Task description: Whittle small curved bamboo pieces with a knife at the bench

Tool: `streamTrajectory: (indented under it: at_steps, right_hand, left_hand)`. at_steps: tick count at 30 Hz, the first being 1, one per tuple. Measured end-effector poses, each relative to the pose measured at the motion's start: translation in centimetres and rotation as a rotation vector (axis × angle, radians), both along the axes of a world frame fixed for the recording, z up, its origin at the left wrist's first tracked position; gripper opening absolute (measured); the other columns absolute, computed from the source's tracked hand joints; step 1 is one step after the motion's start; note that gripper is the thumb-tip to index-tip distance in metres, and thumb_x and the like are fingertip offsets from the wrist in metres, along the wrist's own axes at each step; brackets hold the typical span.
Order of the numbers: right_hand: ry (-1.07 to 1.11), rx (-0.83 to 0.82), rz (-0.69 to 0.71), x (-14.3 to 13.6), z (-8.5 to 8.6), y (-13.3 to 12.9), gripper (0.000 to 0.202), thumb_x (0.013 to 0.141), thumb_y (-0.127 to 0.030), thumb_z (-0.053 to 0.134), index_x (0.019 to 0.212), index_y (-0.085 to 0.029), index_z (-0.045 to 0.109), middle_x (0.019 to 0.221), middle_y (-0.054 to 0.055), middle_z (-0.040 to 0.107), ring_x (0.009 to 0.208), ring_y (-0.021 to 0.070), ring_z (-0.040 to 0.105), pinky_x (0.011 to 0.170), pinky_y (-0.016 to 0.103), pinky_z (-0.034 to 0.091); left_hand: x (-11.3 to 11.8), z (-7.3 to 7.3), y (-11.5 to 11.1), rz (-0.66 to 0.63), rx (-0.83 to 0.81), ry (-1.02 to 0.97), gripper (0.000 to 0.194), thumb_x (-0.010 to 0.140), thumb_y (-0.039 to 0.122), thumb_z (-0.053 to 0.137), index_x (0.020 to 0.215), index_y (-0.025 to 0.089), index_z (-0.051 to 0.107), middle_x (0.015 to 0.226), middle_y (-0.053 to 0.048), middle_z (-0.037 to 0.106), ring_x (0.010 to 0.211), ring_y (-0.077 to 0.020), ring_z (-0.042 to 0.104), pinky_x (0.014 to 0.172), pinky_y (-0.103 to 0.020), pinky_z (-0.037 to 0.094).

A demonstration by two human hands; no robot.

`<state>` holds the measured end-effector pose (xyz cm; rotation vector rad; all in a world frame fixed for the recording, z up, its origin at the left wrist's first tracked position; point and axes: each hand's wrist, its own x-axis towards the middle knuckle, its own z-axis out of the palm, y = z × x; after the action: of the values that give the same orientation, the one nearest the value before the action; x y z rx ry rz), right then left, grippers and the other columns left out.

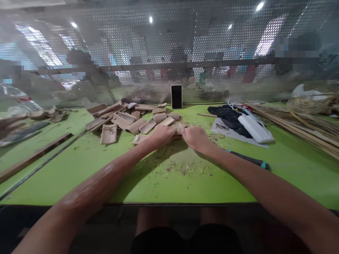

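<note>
My left hand and my right hand meet at the middle of the green table, fingers curled closed. Between them they grip a pale piece of bamboo, largely covered by the fingers. Curled shavings lie scattered on the tabletop below the hands. A heap of split bamboo pieces spreads to the left of my left hand. Beneath my right forearm, a tool with a black handle and teal ends rests partly hidden.
A phone stands upright against the perforated metal screen. To the right lie black cloth, a white device and long bamboo strips. A wooden bar lies left. Blurred people are behind the screen.
</note>
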<state>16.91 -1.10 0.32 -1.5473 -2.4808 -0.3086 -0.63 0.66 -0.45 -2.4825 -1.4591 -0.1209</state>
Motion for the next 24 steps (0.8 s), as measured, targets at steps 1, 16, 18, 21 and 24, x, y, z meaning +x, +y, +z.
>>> streamTrajectory:
  at_steps: [1, 16, 18, 21, 24]
  right_hand:
    - [-0.006, 0.003, 0.009, 0.06, -0.04, 0.09, 0.063, 0.108, -0.036, 0.024, 0.087, -0.009, 0.077, 0.075, 0.016, 0.074, 0.068, 0.0214, 0.065, 0.056, 0.029, 0.033]
    - [0.047, 0.035, 0.083, 0.45, -0.33, 0.68, 0.067, 0.109, -0.032, 0.023, 0.071, -0.009, 0.074, 0.058, 0.009, 0.064, 0.047, 0.0125, 0.050, 0.051, 0.027, 0.027]
    - [0.027, 0.051, 0.098, 0.50, -0.41, 0.69, 0.065, 0.108, -0.031, 0.024, 0.074, -0.009, 0.074, 0.058, 0.009, 0.065, 0.048, 0.0135, 0.051, 0.050, 0.028, 0.027]
    - [-0.002, 0.092, 0.077, 0.46, -0.47, 0.71, 0.061, 0.108, -0.031, 0.026, 0.081, -0.009, 0.077, 0.064, 0.012, 0.069, 0.055, 0.0170, 0.056, 0.052, 0.029, 0.027]
    - [0.007, 0.082, 0.052, 0.32, -0.43, 0.75, 0.061, 0.108, -0.031, 0.027, 0.083, -0.008, 0.078, 0.067, 0.014, 0.071, 0.059, 0.0180, 0.059, 0.055, 0.030, 0.030]
  left_hand:
    - [-0.02, -0.04, 0.07, -0.004, -0.001, -0.007, 0.049, 0.102, 0.054, 0.042, 0.087, 0.016, 0.069, 0.081, -0.011, 0.071, 0.070, -0.0217, 0.063, 0.062, -0.031, 0.038]
    - [-0.43, -0.41, 0.68, -0.051, -0.006, 0.000, 0.052, 0.101, 0.058, 0.040, 0.088, 0.016, 0.068, 0.077, -0.010, 0.068, 0.066, -0.0205, 0.059, 0.060, -0.030, 0.034]
    - [-0.48, -0.47, 0.82, -0.052, -0.017, -0.014, 0.054, 0.101, 0.060, 0.039, 0.087, 0.016, 0.068, 0.076, -0.009, 0.068, 0.063, -0.0200, 0.057, 0.058, -0.030, 0.031]
    - [-0.56, -0.57, 0.94, -0.056, -0.015, -0.012, 0.054, 0.100, 0.060, 0.040, 0.086, 0.016, 0.067, 0.076, -0.009, 0.068, 0.062, -0.0198, 0.056, 0.056, -0.031, 0.029]
    - [-0.62, -0.62, 0.92, -0.074, 0.012, -0.015, 0.054, 0.100, 0.061, 0.040, 0.084, 0.017, 0.066, 0.076, -0.009, 0.068, 0.063, -0.0194, 0.057, 0.057, -0.031, 0.030]
